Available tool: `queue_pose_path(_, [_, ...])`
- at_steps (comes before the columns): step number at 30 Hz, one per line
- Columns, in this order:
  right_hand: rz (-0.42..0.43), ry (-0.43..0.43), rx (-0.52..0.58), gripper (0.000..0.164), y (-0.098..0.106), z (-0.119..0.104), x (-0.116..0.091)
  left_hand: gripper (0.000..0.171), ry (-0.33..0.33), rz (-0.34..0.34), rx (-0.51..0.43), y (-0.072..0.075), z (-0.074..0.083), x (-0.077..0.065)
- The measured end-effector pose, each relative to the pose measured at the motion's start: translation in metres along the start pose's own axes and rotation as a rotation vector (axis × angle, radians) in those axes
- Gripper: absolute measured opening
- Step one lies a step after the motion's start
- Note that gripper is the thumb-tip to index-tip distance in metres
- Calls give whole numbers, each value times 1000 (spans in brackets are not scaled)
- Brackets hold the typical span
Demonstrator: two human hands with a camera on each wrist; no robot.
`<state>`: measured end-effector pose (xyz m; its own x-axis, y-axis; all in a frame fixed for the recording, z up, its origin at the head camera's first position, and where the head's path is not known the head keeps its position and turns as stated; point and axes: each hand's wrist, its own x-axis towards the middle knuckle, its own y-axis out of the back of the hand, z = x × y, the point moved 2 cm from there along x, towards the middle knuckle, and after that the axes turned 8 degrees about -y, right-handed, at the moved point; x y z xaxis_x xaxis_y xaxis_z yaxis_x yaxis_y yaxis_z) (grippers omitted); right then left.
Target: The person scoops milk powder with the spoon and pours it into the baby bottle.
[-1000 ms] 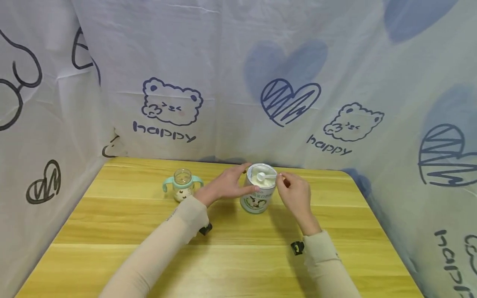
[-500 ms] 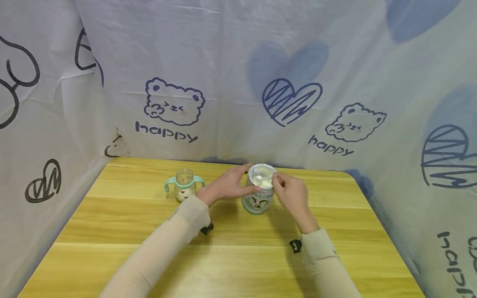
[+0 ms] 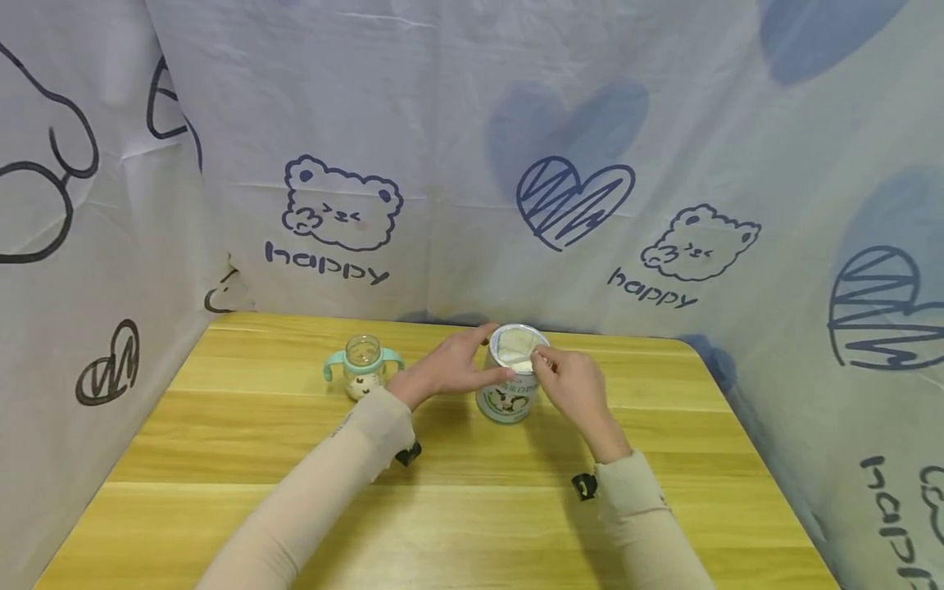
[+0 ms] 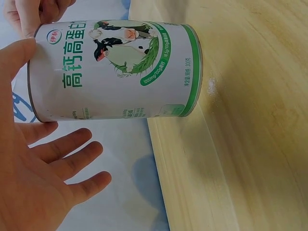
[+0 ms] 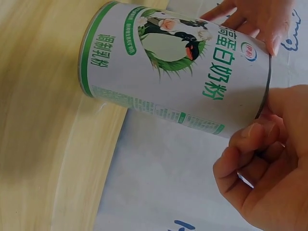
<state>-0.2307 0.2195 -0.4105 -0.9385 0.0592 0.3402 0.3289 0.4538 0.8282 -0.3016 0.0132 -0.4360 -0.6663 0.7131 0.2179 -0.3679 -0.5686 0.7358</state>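
A white milk powder can (image 3: 507,399) with green lettering and a cow picture stands on the table, its top open and pale powder inside. My left hand (image 3: 459,363) steadies the can at its rim, thumb on the near side and index finger behind; its other fingers spread apart in the left wrist view. Over the right side of the rim, my right hand (image 3: 578,388) pinches the handle of a white scoop. The scoop's bowl is down inside the can, out of sight. In the right wrist view the right fingers (image 5: 236,161) are curled beside the rim.
A baby bottle (image 3: 365,382) with mint-green handles stands uncapped to the left of the can, with pale contents in it. A little spilled powder (image 4: 211,86) lies by the can's base. A printed cloth (image 3: 457,205) hangs behind the wooden table (image 3: 479,524).
My right hand has moved left and slightly lower over the can, and the scoop's bowl has gone from view into the powder. The left hand and can stay in place.
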Motion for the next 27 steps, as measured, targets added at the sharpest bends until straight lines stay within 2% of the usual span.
queue_pose_path(4, [-20,24,27,23,-1,0,0,94,14,-6,-6,0,1,-1])
queue_pose_path(10, [-68,31,83,30,-1,-1,2,92,5,-4,-3,0,1,-1])
queue_pose_path(16, [-126,3,140,25,-1,0,3,94,12,-8,-4,0,1,0])
queue_pose_path(22, [-168,-13,209,29,0,-2,4,93,2,-5,-7,0,0,0])
queue_pose_path(27, [-197,-69,275,27,1,-1,4,93,1,-8,-11,0,0,0])
